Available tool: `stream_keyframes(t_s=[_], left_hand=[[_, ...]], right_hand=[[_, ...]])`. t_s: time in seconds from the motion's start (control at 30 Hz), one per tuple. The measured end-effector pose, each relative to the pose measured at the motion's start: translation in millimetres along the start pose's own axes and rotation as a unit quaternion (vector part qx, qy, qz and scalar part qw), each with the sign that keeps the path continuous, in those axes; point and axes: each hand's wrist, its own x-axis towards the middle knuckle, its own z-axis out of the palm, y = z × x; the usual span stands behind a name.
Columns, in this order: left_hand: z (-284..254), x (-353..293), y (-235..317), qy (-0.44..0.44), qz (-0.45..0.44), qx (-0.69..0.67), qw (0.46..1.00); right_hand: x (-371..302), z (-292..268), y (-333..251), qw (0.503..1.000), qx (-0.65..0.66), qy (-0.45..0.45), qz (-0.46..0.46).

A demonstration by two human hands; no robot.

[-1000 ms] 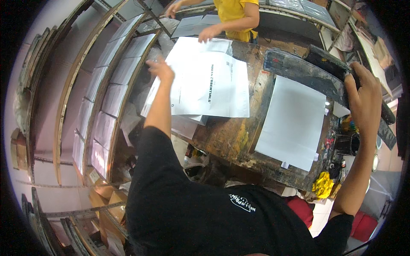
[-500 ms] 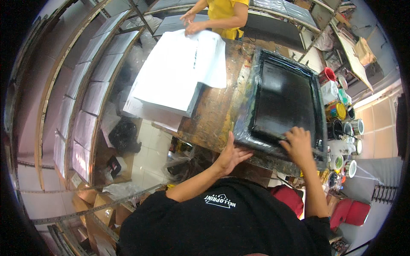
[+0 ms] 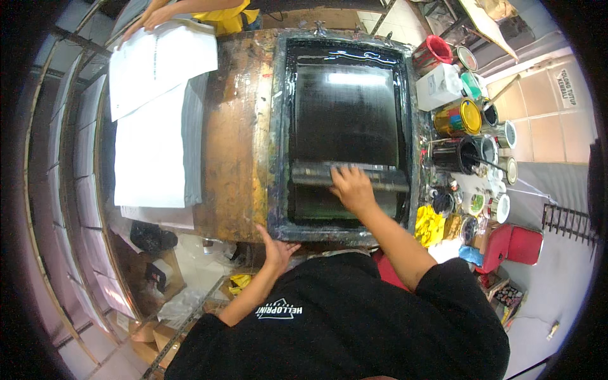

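A dark-inked screen-printing frame [image 3: 276, 133] lies on the worn wooden table [image 3: 231, 126], its black mesh [image 3: 345, 107] glossy and wet. My right hand [image 3: 352, 190] is closed on a long squeegee [image 3: 387, 180], which lies crosswise over the near part of the mesh. The squeegee's lower edge is dark against the ink and hard to make out. My left hand [image 3: 277, 253] is open, fingers spread, by the frame's near left corner; its fingertips are at the edge, and whether they press on it I cannot tell.
A stack of white sheets [image 3: 152, 158] lies left of the frame. Across the table, a co-worker's hand [image 3: 158, 16] holds a printed white sheet [image 3: 161, 63] over it. Ink cans [image 3: 460, 118] and a white jug [image 3: 438, 87] crowd the right side. Drying racks [image 3: 88, 171] stand far left.
My view has turned, so the frame now appears straight. My right hand and the squeegee are farther from the frame's near edge. My left hand stays open near the corner.
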Motion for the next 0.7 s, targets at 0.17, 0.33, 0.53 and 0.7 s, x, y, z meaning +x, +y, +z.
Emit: stream_keyframes(t_s=[0.17, 0.33, 0.53, 0.7], left_hand=[[-5.2, 9.4, -7.8, 0.078, -0.024, -0.029, 0.996], [6.3, -5.6, -6.2, 0.093, 0.0, -0.03, 0.995], [5.8, -22.6, -4.8, 0.084, 0.033, -0.008, 0.996], [-8.3, -35.6, -5.1, -0.029, 0.086, 0.04, 0.995]], right_hand=[[156.4, 14.6, 92.7, 0.996, -0.038, 0.084, -0.007], [286.3, -17.1, 165.0, 0.997, 0.003, -0.083, -0.01], [279.6, 6.7, 180.2, 0.994, -0.069, 0.087, -0.008], [165.6, -12.1, 90.0, 0.998, -0.056, 0.028, -0.014]])
